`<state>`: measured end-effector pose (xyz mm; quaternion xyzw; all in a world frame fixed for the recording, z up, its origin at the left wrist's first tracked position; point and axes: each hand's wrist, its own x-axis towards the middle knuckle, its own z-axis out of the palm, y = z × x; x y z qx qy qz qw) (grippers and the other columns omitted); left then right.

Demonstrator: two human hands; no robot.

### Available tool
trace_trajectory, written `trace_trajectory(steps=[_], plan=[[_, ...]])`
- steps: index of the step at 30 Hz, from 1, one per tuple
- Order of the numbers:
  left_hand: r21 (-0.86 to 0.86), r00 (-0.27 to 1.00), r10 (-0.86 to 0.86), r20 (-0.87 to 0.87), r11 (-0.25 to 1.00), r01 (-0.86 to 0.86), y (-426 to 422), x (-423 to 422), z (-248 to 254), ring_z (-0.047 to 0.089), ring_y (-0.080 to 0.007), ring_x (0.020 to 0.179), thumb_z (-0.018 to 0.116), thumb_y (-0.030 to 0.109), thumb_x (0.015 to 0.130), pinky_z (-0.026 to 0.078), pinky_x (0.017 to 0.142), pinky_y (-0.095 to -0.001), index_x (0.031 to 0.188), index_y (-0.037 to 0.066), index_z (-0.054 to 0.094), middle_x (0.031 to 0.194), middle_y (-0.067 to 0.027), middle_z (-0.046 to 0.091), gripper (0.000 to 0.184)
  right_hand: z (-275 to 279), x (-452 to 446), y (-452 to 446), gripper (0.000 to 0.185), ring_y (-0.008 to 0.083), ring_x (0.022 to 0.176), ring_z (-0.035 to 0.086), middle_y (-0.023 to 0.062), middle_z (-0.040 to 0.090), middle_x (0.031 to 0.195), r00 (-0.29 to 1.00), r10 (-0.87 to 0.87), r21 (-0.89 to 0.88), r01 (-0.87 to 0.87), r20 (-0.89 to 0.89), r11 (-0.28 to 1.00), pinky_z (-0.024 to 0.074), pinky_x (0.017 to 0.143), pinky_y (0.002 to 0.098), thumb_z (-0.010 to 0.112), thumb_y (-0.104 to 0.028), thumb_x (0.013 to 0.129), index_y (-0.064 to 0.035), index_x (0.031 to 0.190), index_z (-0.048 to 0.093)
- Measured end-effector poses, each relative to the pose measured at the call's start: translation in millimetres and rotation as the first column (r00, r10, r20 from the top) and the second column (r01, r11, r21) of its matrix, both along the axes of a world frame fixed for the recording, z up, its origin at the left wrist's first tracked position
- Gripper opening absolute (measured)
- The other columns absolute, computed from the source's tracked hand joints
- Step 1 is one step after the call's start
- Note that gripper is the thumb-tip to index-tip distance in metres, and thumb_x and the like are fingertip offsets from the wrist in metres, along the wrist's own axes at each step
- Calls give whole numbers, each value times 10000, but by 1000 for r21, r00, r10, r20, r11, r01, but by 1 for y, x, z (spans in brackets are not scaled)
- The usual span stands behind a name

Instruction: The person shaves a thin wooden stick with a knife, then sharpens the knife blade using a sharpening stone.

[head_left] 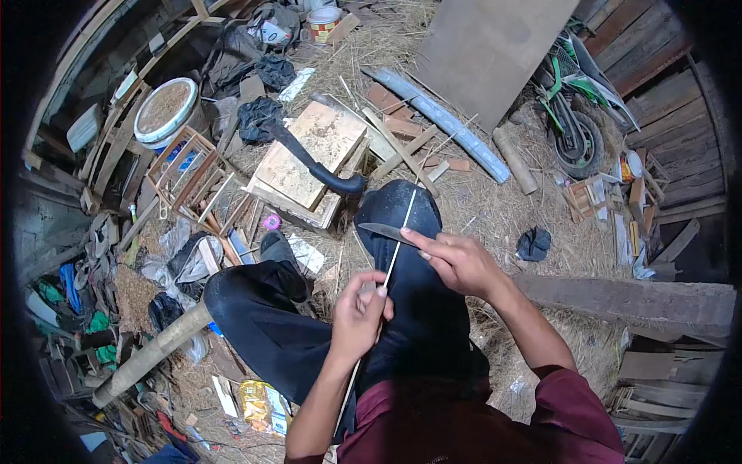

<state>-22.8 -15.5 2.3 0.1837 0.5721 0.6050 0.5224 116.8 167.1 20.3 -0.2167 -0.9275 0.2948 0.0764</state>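
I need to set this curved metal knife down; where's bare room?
Straw floor between your black-trousered right leg and the crumpled black scrap looks bare. Crowded: around the brown wooden frame, left of the pale, square wooden box.

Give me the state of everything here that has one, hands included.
Left hand: closed around the strip.
Right hand: gripping the knife.
Knife: bare blade, crossing the strip.
Thin strip: whittled or not, cannot tell.
Machete: unsheathed, resting on the wooden box.
Wooden box: top littered with shavings.
White tub: upright, brown material on top.
Motorbike: upright, support unclear.
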Motion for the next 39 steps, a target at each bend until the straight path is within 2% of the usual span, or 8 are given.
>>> trace_trajectory(steps=[5,11,17,23,26,29,36,39], plan=[[-5,1000,-11,-28,1000,11,5,-1,1,389,-16,425,512,71,975,272,392,-200,1171,42,512,628,4,561,197,4,-6,-3,504,362,684,607,152,565,694,997,-77,3,77,9,997,499,643,445,552,-162,919,-306,1397,482],[-63,999,0,43,998,3,-39,16,2,381,-31,387,536,128,979,258,354,-202,1160,42,509,614,-13,546,202,-10,-6,2,514,367,676,607,154,566,693,975,-168,-36,165,-144,986,499,639,456,550,-149,913,-303,1399,481],[-7,1000,3,23,1000,-3,-11,10,-2,380,-34,393,529,113,980,256,358,-201,1157,46,500,613,-2,536,191,5,4,-1,532,362,665,602,154,565,690,1000,6,15,-6,16,1000,498,642,455,553,-135,900,-293,1403,479],[-9,999,-17,-41,1000,17,12,6,4,407,-27,495,507,65,973,298,458,-204,1159,41,507,644,15,540,188,-9,-1,2,533,357,644,592,148,557,677,984,-107,-3,107,-145,994,495,626,446,563,-152,897,-308,1399,481],[-4,999,1,-37,1000,-1,-2,12,2,410,-26,502,503,57,976,299,466,-199,1170,48,508,646,14,538,195,-2,0,-2,522,360,654,594,153,556,677,991,-132,50,132,-17,990,495,628,448,562,-164,900,-305,1397,485],[-23,999,21,-41,999,-22,-14,16,4,369,-21,401,506,107,987,252,361,-199,1164,56,517,628,13,535,184,1,-1,-7,510,360,666,596,154,551,673,988,-152,25,152,-18,988,498,632,446,561,-173,902,-309,1390,494],[-37,1000,12,19,999,-11,-45,27,1,385,-36,391,518,101,974,268,350,-199,1164,39,515,610,-1,533,200,-14,0,5,499,352,660,601,166,590,723,963,-211,-9,212,-170,977,482,619,443,546,-146,917,-246,1402,487],[-45,997,15,77,999,-12,-39,21,3,371,-40,374,510,117,977,263,340,-197,1229,38,504,609,-8,525,264,-3,5,4,480,352,790,651,202,666,919,990,-120,-51,116,-70,992,511,740,392,540,-84,918,-127,1393,495]])
